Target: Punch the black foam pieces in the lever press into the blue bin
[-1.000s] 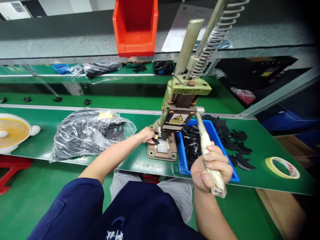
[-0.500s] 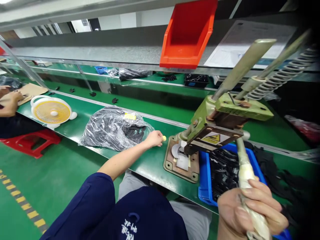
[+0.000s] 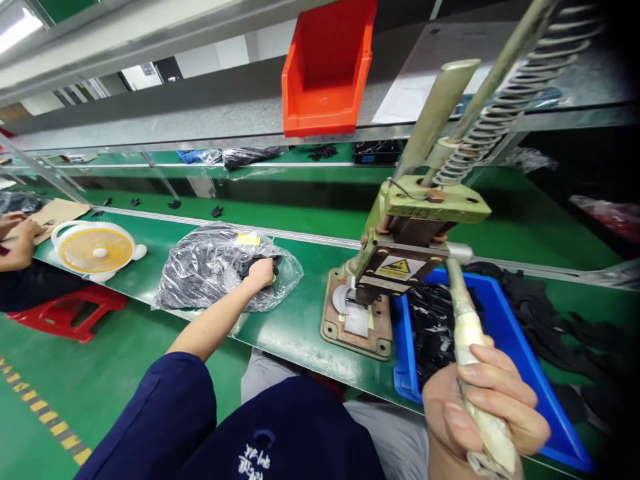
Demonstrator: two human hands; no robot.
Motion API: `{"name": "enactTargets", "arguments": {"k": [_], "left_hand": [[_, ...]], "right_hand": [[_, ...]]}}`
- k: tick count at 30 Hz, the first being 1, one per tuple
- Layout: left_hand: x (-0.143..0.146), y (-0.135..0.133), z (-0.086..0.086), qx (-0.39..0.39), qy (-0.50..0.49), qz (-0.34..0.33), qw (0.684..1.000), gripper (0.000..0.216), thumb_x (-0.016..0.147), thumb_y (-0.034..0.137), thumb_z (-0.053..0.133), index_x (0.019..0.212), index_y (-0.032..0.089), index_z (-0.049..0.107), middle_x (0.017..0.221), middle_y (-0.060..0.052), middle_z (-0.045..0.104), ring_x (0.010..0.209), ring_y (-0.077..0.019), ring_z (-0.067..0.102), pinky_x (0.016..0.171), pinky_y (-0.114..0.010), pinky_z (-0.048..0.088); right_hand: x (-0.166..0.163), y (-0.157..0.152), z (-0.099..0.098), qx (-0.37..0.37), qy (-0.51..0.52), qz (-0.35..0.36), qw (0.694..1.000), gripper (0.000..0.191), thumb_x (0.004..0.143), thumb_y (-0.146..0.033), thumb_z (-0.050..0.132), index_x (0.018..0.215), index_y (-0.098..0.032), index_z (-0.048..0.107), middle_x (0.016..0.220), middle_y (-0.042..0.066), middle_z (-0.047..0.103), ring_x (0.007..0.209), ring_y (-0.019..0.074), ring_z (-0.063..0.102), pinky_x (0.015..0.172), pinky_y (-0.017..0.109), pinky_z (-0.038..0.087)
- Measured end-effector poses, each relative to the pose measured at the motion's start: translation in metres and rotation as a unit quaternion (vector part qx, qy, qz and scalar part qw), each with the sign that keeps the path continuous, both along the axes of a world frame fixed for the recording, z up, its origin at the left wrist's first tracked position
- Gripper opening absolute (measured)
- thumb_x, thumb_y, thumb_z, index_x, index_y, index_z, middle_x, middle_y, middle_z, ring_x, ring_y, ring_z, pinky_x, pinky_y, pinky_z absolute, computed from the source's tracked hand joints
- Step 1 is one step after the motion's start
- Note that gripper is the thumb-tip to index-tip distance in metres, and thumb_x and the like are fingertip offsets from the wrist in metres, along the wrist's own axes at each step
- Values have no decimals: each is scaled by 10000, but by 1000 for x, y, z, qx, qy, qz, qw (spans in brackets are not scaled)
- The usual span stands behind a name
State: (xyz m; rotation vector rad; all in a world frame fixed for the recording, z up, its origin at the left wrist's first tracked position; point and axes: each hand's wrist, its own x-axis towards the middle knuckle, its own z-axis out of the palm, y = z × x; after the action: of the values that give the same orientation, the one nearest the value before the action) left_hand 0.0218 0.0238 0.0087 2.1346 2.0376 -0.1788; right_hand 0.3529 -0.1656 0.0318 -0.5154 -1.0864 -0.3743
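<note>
My right hand (image 3: 487, 400) is wrapped round the taped lever handle (image 3: 470, 333) of a green hand press (image 3: 400, 247). On the press's base plate (image 3: 330, 327) lies a small pale metal fixture (image 3: 356, 319) below the ram. My left hand (image 3: 262, 273) reaches into the mouth of a clear plastic bag (image 3: 195, 267) full of flat black pieces (image 3: 245, 267). Its fingers are mostly hidden among those pieces, with a bit of yellow showing near the fingertips. Whether they grip a piece cannot be seen.
A blue bin (image 3: 520, 333) of black parts stands right of the press, beside loose black pieces (image 3: 540, 313). Above hangs a shelf with a red bin (image 3: 325, 87). Leftward are a white and yellow fan (image 3: 100, 250) and a co-worker's hands (image 3: 20, 233).
My left hand has moved left from beside the press base into the bag's mouth. My right hand stays on the lever handle. The view has shifted a little.
</note>
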Motion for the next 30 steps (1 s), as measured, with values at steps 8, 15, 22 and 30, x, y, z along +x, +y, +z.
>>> {"name": "enactTargets", "arguments": {"k": [8,15,22,30], "left_hand": [[21,-16,-12,37,-55,-50,997,246,907,246,561,990,118,753,1047,-154,708,977,-244,688,866,-304,522],[2,4,-2,11,-112,-43,993,347,861,175,605,1180,147,739,1136,-99,745,1014,-209,691,907,-256,509],[8,9,-12,-76,-85,-70,991,429,726,143,699,1155,158,721,960,-68,736,878,-197,682,781,-244,496],[16,3,1,-131,-84,-97,983,219,616,72,697,809,168,662,695,11,632,640,-139,573,589,-217,385]], "right_hand": [[-1,-4,-3,-28,21,7,999,339,639,-343,688,605,-237,368,682,-28,564,780,220,642,866,495,517],[-1,-13,-5,-58,22,23,998,311,651,-327,718,632,-233,422,714,-20,575,872,231,648,946,513,509],[-3,-9,-2,-46,18,23,999,309,636,-326,717,630,-237,420,710,-21,565,861,222,641,945,489,512],[-11,-13,10,-68,23,-2,997,239,737,-337,679,694,-254,459,723,-17,554,859,215,626,958,482,519]]}}
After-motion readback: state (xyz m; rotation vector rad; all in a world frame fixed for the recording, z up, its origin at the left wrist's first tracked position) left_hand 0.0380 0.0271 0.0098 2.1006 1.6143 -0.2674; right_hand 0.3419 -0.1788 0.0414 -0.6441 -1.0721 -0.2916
